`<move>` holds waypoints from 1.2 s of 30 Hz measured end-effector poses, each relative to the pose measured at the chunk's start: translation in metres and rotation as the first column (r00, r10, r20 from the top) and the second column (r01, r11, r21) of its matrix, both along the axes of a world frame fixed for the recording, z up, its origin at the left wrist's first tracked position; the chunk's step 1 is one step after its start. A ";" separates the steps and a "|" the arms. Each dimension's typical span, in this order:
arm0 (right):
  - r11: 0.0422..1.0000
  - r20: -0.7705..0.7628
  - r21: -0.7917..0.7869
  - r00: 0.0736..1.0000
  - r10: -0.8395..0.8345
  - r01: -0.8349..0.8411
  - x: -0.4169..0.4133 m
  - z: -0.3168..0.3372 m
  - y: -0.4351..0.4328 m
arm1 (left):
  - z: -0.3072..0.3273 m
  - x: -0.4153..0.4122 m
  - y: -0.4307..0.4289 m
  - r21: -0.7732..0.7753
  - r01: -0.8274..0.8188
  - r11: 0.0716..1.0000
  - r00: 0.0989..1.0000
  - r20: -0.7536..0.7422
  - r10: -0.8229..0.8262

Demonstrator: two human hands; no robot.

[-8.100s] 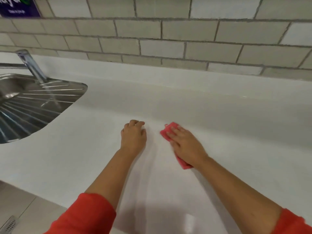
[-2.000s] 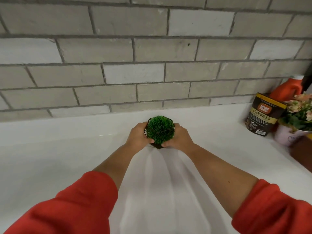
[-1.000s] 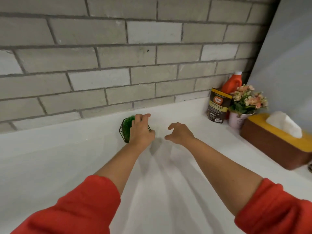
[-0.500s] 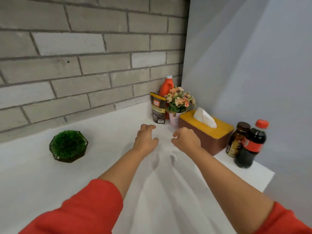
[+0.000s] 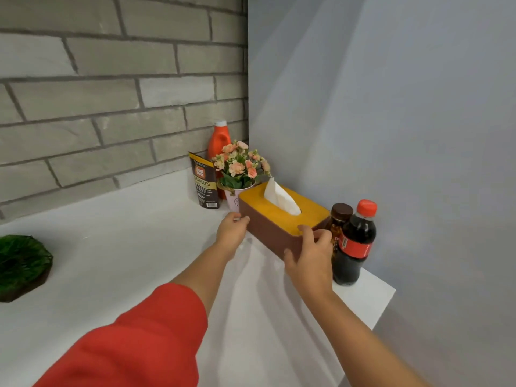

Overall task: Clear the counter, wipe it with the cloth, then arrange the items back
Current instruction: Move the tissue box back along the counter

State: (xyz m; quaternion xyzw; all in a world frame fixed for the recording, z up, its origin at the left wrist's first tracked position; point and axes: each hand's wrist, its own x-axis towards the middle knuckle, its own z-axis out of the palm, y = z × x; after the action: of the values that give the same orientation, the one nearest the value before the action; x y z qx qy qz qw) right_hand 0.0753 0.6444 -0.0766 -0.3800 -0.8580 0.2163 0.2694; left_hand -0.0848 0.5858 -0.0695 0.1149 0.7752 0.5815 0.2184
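Observation:
A brown tissue box (image 5: 268,236) with a yellow lid and a white tissue sticking up stands at the right end of the white counter (image 5: 134,247). My left hand (image 5: 231,233) touches its left end. My right hand (image 5: 310,255) wraps around its near right corner, fingers over the lid's edge. A green grass plant (image 5: 21,263) in a dark wire pot sits at the far left of the counter. No cloth is in view.
Behind the box stand a pink flower pot (image 5: 240,174), a dark granules pouch (image 5: 205,184) and an orange bottle (image 5: 219,138) in the corner. A cola bottle (image 5: 353,244) and a brown-capped jar (image 5: 339,219) stand right of the box, near the counter's end.
The cloth from the wiping frame is out of view. Both hands set the grass plant down, moved right across the counter and now close on the tissue box's two ends.

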 end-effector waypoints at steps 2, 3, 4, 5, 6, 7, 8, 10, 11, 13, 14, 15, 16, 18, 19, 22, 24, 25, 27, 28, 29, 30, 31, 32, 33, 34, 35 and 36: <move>0.996 -0.009 -0.092 1.000 0.005 -0.006 0.000 -0.006 0.005 | 0.005 -0.006 0.011 0.047 -0.062 0.997 0.998 0.010 0.062; 0.991 -0.007 -0.134 1.000 0.014 -0.015 0.000 -0.009 0.006 | 0.007 -0.009 0.016 0.067 -0.083 0.994 0.996 0.014 0.082; 0.985 -0.010 -0.167 1.000 0.028 -0.029 -0.001 -0.012 0.007 | 0.008 -0.014 0.021 0.087 -0.097 0.991 0.995 0.023 0.096; 0.980 -0.021 -0.190 0.999 0.049 -0.052 -0.002 -0.016 0.007 | 0.010 -0.018 0.025 0.106 -0.104 0.989 0.994 0.041 0.100; 0.976 -0.031 -0.204 0.997 0.073 -0.078 -0.003 -0.019 0.008 | 0.011 -0.022 0.030 0.129 -0.109 0.986 0.993 0.067 0.101; 0.971 -0.035 -0.213 0.994 0.099 -0.104 -0.004 -0.023 0.009 | 0.011 -0.026 0.034 0.151 -0.116 0.982 0.990 0.096 0.102; 0.966 -0.033 -0.224 0.992 0.122 -0.126 -0.004 -0.025 0.010 | 0.012 -0.031 0.037 0.167 -0.127 0.978 0.987 0.118 0.108; 0.959 -0.029 -0.240 0.988 0.152 -0.154 -0.004 -0.028 0.010 | 0.012 -0.038 0.041 0.179 -0.135 0.975 0.985 0.131 0.113; 0.958 -0.032 -0.236 0.986 0.163 -0.166 -0.004 -0.030 0.011 | 0.011 -0.041 0.043 0.174 -0.126 0.977 0.987 0.122 0.105; 0.958 -0.029 -0.219 0.983 0.182 -0.184 -0.003 -0.032 0.011 | 0.011 -0.044 0.046 0.157 -0.075 0.985 0.993 0.106 0.058; 0.957 -0.022 -0.221 0.982 0.188 -0.188 -0.003 -0.032 0.011 | 0.011 -0.043 0.048 0.145 -0.043 0.989 0.994 0.108 0.027; 0.955 -0.012 -0.228 0.982 0.191 -0.188 -0.003 -0.032 0.011 | 0.011 -0.043 0.049 0.129 -0.014 0.992 0.993 0.116 -0.001; 0.955 -0.004 -0.231 0.982 0.191 -0.187 -0.004 -0.032 0.011 | 0.010 -0.043 0.049 0.114 0.005 0.993 0.992 0.126 -0.020; 0.959 0.010 -0.217 0.982 0.188 -0.181 -0.005 -0.031 0.010 | 0.009 -0.043 0.049 0.102 0.019 0.995 0.990 0.134 -0.033; 0.962 0.014 -0.206 0.983 0.185 -0.178 -0.006 -0.031 0.009 | 0.008 -0.043 0.047 0.106 0.015 0.994 0.990 0.135 -0.030; 0.965 0.026 -0.196 0.983 0.182 -0.173 -0.006 -0.033 0.006 | 0.007 -0.044 0.038 0.124 -0.007 0.992 0.989 0.149 -0.012; 0.965 0.041 -0.188 0.980 0.193 -0.182 -0.005 -0.034 0.004 | 0.005 -0.043 0.027 0.137 -0.032 0.990 0.985 0.170 0.008; 0.965 0.049 -0.184 0.979 0.199 -0.187 -0.006 -0.035 0.002 | 0.003 -0.043 0.021 0.148 -0.049 0.988 0.981 0.192 0.020; 0.963 0.063 -0.185 0.976 0.209 -0.195 -0.007 -0.036 -0.003 | -0.001 -0.041 0.009 0.183 -0.086 0.979 0.972 0.230 0.042; 0.962 0.068 -0.186 0.975 0.213 -0.198 -0.007 -0.035 -0.006 | -0.002 -0.039 0.003 0.192 -0.103 0.976 0.971 0.233 0.057; 0.962 0.070 -0.187 0.974 0.215 -0.199 -0.007 -0.033 -0.009 | -0.002 -0.037 -0.003 0.196 -0.117 0.974 0.971 0.229 0.071; 0.962 0.067 -0.186 0.974 0.215 -0.199 -0.006 -0.031 -0.011 | 0.000 -0.035 -0.010 0.198 -0.130 0.972 0.971 0.224 0.085; 0.963 0.058 -0.180 0.975 0.216 -0.202 -0.006 -0.029 -0.015 | 0.002 -0.032 -0.016 0.198 -0.142 0.970 0.971 0.217 0.098; 0.962 0.045 -0.172 0.974 0.223 -0.212 -0.006 -0.026 -0.019 | 0.004 -0.031 -0.023 0.194 -0.154 0.969 0.971 0.209 0.112; 0.960 0.032 -0.164 0.971 0.235 -0.227 -0.005 -0.022 -0.024 | 0.008 -0.029 -0.031 0.187 -0.165 0.968 0.972 0.196 0.128; 0.956 0.021 -0.161 0.968 0.251 -0.244 -0.005 -0.019 -0.029 | 0.011 -0.027 -0.039 0.183 -0.179 0.967 0.973 0.180 0.146; 0.952 0.015 -0.159 0.963 0.267 -0.262 -0.005 -0.015 -0.035 | 0.016 -0.025 -0.049 0.179 -0.197 0.964 0.972 0.160 0.169; 0.947 0.014 -0.158 0.959 0.284 -0.279 -0.006 -0.011 -0.041 | 0.020 -0.023 -0.059 0.180 -0.217 0.959 0.971 0.142 0.193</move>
State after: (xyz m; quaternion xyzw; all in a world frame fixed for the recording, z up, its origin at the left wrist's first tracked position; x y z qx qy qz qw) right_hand 0.0697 0.6035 -0.0875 -0.2774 -0.8889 0.3113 0.1899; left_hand -0.1080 0.5265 -0.0496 0.0186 0.7076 0.6799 0.1918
